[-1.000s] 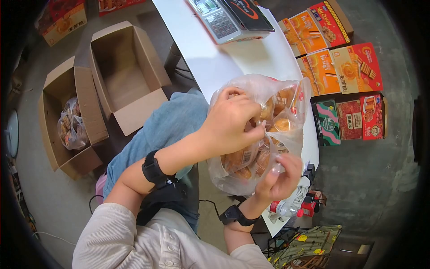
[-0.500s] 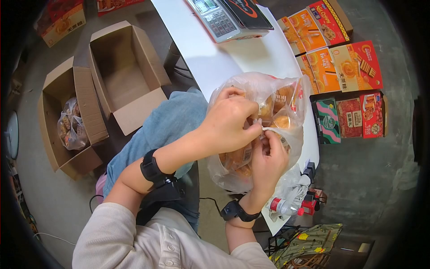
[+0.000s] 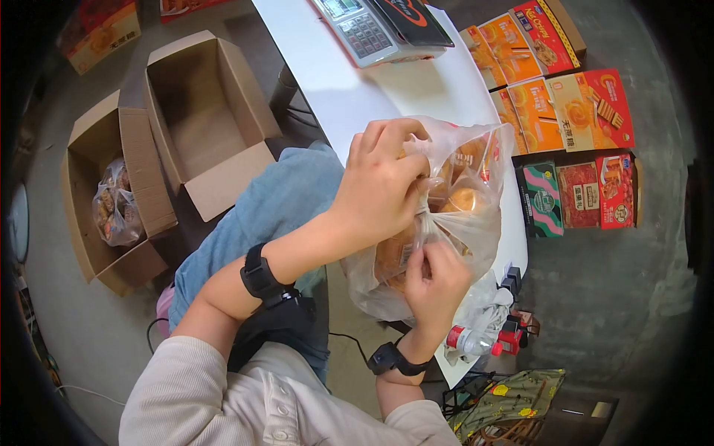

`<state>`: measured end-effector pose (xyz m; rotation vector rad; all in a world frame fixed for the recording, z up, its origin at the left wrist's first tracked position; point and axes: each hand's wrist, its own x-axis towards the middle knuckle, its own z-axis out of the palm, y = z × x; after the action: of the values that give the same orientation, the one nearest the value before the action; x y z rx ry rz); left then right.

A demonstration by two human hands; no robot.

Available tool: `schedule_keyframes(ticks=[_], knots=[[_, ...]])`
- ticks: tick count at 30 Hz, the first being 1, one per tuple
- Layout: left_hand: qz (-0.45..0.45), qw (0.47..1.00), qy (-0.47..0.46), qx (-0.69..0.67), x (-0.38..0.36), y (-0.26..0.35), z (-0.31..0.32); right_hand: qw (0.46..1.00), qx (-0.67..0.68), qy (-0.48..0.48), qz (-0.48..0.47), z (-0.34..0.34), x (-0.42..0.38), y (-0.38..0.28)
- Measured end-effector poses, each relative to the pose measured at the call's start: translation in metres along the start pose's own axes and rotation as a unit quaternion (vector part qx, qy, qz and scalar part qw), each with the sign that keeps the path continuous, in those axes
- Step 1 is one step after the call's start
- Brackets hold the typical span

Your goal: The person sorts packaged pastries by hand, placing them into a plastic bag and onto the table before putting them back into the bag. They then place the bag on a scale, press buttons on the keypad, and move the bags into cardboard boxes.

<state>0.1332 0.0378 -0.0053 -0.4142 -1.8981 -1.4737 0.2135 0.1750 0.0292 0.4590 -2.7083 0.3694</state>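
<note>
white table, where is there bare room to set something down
Bare white tabletop runs between the grey keypad scale and the translucent plastic bag of packaged food. Past the bag, the end is crowded with a clear red-capped bottle and black blocks.

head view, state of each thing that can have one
translucent plastic bag of wrapped pastries: filled, neck gathered
left hand: pinching its neck
right hand: pinching its plastic
right brown cardboard box: open, no contents visible
left brown cardboard box: open, filled bag inside
red-capped clear bottle: closed, lying
</note>
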Motion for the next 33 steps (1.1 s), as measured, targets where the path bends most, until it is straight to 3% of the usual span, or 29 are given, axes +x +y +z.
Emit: schedule_keyframes(ticks=[7, 14, 16, 21, 27, 29, 33], knots=[[-0.030, 0.999, 0.014, 0.040, -0.004, 0.004, 0.016, 0.995, -0.093, -0.039, 0.020, -0.005, -0.039, -0.011], [0.000, 1.000, -0.006, 0.011, -0.005, 0.000, 0.008, 0.996, -0.064, -0.042, 0.043, -0.006, -0.053, -0.013], [0.009, 1.000, -0.005, -0.009, -0.006, 0.002, 0.004, 0.995, 0.006, 0.029, 0.098, -0.010, -0.052, -0.008], [0.036, 0.998, -0.015, -0.056, -0.009, 0.010, -0.003, 0.986, -0.020, 0.155, 0.054, -0.020, -0.011, -0.001], [0.033, 0.998, -0.012, -0.057, -0.006, -0.001, -0.011, 0.996, -0.018, 0.049, 0.075, -0.011, 0.022, -0.004], [0.032, 0.997, -0.027, -0.059, -0.007, -0.003, -0.013, 0.990, -0.131, -0.013, 0.042, -0.005, 0.026, 0.003], [0.054, 0.993, -0.055, -0.093, -0.007, -0.004, -0.018, 0.982, -0.174, -0.067, -0.018, -0.004, 0.043, 0.007]])
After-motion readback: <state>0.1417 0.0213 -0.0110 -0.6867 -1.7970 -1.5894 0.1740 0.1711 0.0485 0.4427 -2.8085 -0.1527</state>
